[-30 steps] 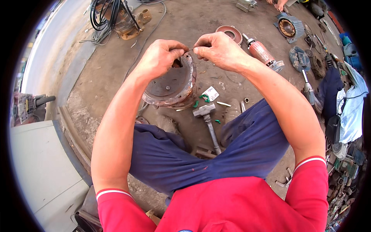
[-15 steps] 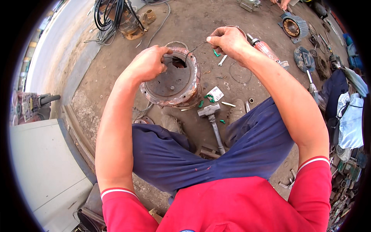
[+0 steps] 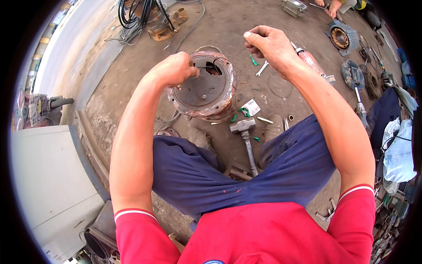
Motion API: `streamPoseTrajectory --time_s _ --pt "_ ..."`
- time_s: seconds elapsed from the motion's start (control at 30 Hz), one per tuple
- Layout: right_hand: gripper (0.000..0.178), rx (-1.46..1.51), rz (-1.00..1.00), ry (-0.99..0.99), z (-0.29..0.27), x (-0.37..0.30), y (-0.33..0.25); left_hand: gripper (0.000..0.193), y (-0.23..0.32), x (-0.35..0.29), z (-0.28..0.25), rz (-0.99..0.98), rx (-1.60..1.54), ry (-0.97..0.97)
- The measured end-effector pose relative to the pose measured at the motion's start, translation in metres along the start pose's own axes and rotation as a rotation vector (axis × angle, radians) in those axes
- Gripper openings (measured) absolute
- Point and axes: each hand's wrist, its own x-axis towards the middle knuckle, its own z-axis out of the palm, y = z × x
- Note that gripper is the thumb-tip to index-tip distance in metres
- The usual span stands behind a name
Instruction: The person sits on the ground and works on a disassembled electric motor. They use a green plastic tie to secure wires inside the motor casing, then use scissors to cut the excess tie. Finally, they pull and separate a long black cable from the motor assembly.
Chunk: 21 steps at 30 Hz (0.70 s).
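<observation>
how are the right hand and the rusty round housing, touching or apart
Apart: the head view shows brown ground between the raised right hand and the rusty round housing.

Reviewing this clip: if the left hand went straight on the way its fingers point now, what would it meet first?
Probably the round housing, near the hole to the right of the left hand. Height is unclear here, so it might pass above.
</observation>
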Motion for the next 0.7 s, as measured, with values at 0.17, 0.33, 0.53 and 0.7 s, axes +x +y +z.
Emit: streamPoseTrajectory --time_s 0.17,0.33,0.53,0.7 --pt "0.032 -0.094 -0.052 -0.035 0.009 0.005 -0.003 0.034 -0.007 -0.022 -0.004 0.089 -0.062 -0.061" --pt "0.030 -0.205 -0.210 -0.053 0.019 -0.002 -0.010 0.039 -0.006 -0.035 -0.004 0.070 -0.052 -0.027" --pt "0.023 -0.347 -0.722 0.080 0.044 -0.034 -0.030 0.025 -0.011 -0.042 -0.008 -0.054 -0.332 0.016" --pt "0.034 -0.490 -0.695 -0.112 0.068 -0.027 -0.029 0.025 -0.008 -0.047 0.001 0.132 -0.203 0.208"
